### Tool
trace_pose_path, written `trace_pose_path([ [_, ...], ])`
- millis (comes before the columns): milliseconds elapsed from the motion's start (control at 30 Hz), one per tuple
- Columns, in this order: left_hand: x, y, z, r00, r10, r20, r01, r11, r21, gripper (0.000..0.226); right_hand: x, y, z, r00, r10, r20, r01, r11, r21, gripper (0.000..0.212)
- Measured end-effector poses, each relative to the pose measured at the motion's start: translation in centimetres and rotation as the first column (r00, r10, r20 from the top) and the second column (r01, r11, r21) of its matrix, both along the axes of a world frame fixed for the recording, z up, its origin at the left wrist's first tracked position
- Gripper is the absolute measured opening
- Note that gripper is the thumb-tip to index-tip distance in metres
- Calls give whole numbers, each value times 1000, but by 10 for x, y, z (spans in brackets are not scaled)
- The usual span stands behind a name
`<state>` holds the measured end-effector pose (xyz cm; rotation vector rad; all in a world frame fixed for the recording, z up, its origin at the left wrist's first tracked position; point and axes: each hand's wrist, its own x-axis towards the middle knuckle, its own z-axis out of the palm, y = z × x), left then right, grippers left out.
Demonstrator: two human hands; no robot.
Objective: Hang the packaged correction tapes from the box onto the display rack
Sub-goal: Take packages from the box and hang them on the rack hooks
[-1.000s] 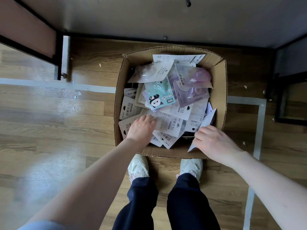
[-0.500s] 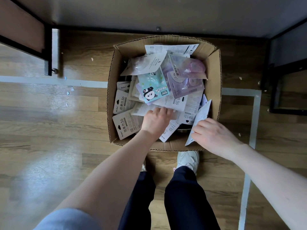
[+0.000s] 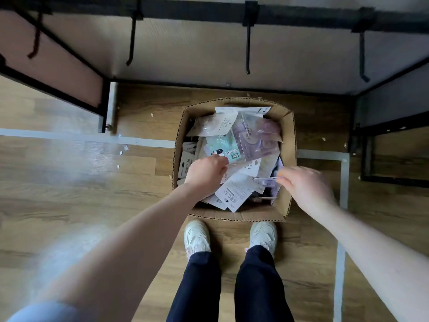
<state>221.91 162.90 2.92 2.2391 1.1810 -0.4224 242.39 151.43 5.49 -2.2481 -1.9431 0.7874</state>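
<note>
Inside cardboard box [image 3: 292,145], jumbled carded packs [image 3: 234,194], right hand [image 3: 304,189] pinching one, left hand [image 3: 205,174] grip unclear

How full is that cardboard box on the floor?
Fairly full. The cardboard box stands open-topped, with packaged correction tapes heaped loosely nearly to its rim.

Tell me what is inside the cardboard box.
The cardboard box holds a loose heap of packaged correction tapes: white cards, purple packs, and a teal panda pack on top. The left hand reaches into the heap. Lower layers and the box floor are covered.
</note>
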Motion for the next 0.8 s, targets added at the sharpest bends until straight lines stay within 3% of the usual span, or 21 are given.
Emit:
trace_pose_path([
  [100, -3, 18, 36, 985, 150, 82, -135, 978, -161, 11, 2, 15, 28, 974, -226, -31, 225, 974, -35, 11],
  [200, -7, 33, 77, 960, 257, 108, -226, 944, -240, 22, 1, 27, 60, 944, -328, -29, 327, 945, -21, 9],
  [267, -7, 42, 102, 943, 307, 131, -259, 920, -293, 15, 2, 35, 80, 925, -378, -46, 378, 926, -5, 12],
  [300, -8, 46, 115, 939, 315, 135, -265, 917, -298, 28, 3, 38, 90, 920, -389, -53, 390, 921, 4, 12],
  [367, -10, 55, 141, 936, 315, 160, -262, 923, -282, 37, 5, 45, 112, 916, -395, -62, 397, 917, 23, 13],
  [533, -17, 71, 208, 924, 269, 271, -227, 958, -177, 22, 7, 57, 177, 909, -400, -120, 407, 912, 47, 11],
  [800, -21, 91, 332, 910, 184, 372, -223, 973, 64, 25, 4, 80, 300, 900, -389, -195, 422, 890, 172, 10],
])
